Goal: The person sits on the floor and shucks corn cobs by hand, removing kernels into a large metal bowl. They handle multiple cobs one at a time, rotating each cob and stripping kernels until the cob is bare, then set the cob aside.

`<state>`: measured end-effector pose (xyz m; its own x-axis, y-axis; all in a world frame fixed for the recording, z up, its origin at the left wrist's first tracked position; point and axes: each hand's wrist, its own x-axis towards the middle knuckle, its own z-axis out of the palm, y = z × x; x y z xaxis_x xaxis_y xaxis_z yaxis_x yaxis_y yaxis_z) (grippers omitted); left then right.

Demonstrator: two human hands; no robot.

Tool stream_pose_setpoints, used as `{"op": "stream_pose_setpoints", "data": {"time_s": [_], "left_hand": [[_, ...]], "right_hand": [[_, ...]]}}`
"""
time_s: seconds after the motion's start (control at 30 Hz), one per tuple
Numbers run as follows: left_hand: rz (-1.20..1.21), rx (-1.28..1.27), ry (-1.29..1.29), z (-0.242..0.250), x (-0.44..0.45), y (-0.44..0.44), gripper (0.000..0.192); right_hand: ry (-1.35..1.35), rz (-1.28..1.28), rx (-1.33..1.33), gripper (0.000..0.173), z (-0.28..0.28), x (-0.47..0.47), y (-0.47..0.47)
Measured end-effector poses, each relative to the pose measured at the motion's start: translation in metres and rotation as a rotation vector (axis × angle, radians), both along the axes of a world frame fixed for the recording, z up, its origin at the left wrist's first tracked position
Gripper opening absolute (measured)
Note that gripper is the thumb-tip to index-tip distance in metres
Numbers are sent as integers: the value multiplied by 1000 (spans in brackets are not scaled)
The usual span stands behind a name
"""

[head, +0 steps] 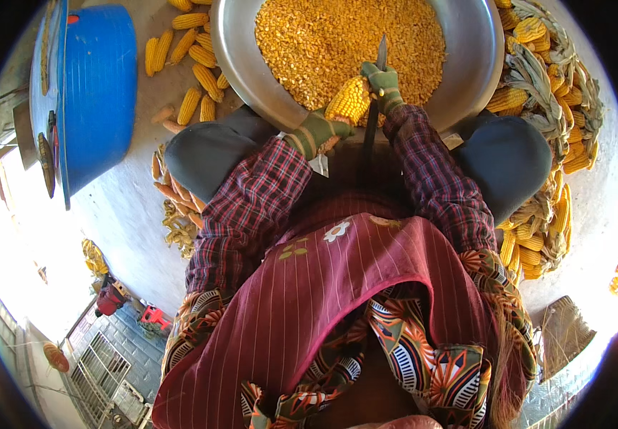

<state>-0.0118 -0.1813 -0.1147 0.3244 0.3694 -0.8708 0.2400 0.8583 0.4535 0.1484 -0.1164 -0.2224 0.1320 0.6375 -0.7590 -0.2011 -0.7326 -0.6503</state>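
My left hand (317,131), in a green glove with tan bands, grips the butt of a yellow ear of corn (349,101). The ear tilts up to the right over the near rim of a wide metal basin (464,69). My right hand (384,87), gloved in green too, is closed around a long dark tool with a pointed metal tip (382,51). That tool's lower part runs down towards my lap, where shadow hides its end. My right fingers are against the ear's upper end. Loose corn kernels (335,43) lie in the basin.
Several whole ears (206,80) lie on the floor left of the basin. Bare cobs (180,195) are piled beside my left knee. Braided corn bundles (561,102) lie on the right. A blue tub (99,91) stands at the far left; a red stool (154,316) is behind.
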Motion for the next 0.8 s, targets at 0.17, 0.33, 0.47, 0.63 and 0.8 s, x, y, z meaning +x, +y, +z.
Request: {"op": "stream_pose_setpoints", "data": {"time_s": [0.17, 0.33, 0.47, 0.63, 0.8], "left_hand": [[303, 7, -34, -24, 6, -4, 27], [290, 198, 158, -24, 15, -5, 64], [-431, 577, 744, -21, 33, 1, 75], [-141, 484, 466, -35, 31, -18, 41], [334, -153, 8, 3, 27, -15, 11]], "right_hand": [[17, 26, 55, 26, 22, 2, -1], [-61, 90, 10, 26, 15, 6, -1], [-182, 65, -76, 26, 20, -3, -2], [-171, 73, 50, 17, 22, -4, -2], [-84, 40, 63, 30, -7, 2, 3]]}}
